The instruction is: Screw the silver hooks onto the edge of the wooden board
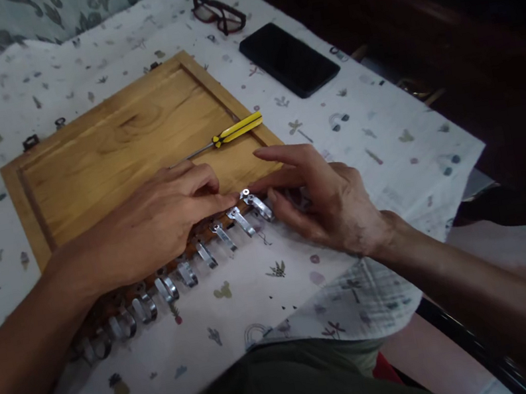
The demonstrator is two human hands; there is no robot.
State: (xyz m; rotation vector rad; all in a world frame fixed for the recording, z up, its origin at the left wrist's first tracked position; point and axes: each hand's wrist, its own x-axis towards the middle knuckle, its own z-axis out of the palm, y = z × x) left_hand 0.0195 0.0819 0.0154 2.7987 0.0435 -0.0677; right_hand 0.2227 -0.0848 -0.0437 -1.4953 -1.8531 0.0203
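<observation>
A row of metal hooped clips runs along the near edge of a wooden framed panel. At the row's right end, a small cross-head screw stands at the last clip. My left hand lies over the panel's near edge with its fingers curled, one fingertip reaching the screw's left side; what lies under the palm is hidden. From the right comes my right hand, fingers apart, index stretched out, another fingertip beside the screw and the thumb near the clip. On the panel rests a yellow-handled screwdriver.
Beyond the panel's right corner lie a black phone and dark-framed glasses. A patterned white cloth covers the table, whose right corner ends near a dark area. Dark metal fittings show along the panel's far edge.
</observation>
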